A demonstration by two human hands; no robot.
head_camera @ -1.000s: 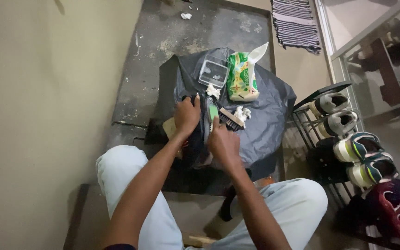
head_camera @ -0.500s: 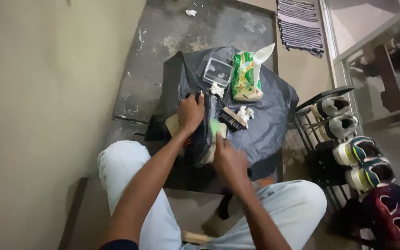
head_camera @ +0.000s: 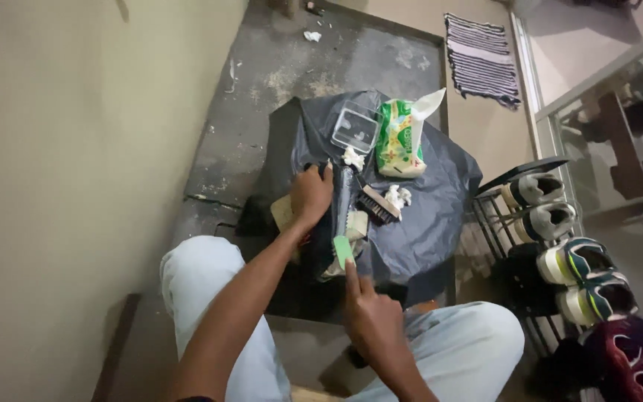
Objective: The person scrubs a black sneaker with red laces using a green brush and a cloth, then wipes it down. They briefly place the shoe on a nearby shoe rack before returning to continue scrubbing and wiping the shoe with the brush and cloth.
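Observation:
My left hand (head_camera: 310,195) grips a dark shoe (head_camera: 344,192) and holds it over a black plastic sheet (head_camera: 433,223) spread on the floor. My right hand (head_camera: 372,321) is drawn back toward my lap, fingers curled and forefinger stretched out. It holds a small light-green piece (head_camera: 343,250) that sticks out past the fingertip, just below the shoe. I cannot tell what kind of tool the green piece is. My light trousers frame both arms.
On the sheet lie a wooden brush (head_camera: 378,205), crumpled white tissues (head_camera: 397,196), a clear plastic box (head_camera: 355,126) and a green wipes packet (head_camera: 400,140). A shoe rack (head_camera: 519,167) with several sneakers stands at the right. A striped mat (head_camera: 481,58) lies beyond, and a wall runs along the left.
My right hand has pulled back from the shoe toward my body, carrying the green piece with it. My left hand has stayed on the shoe.

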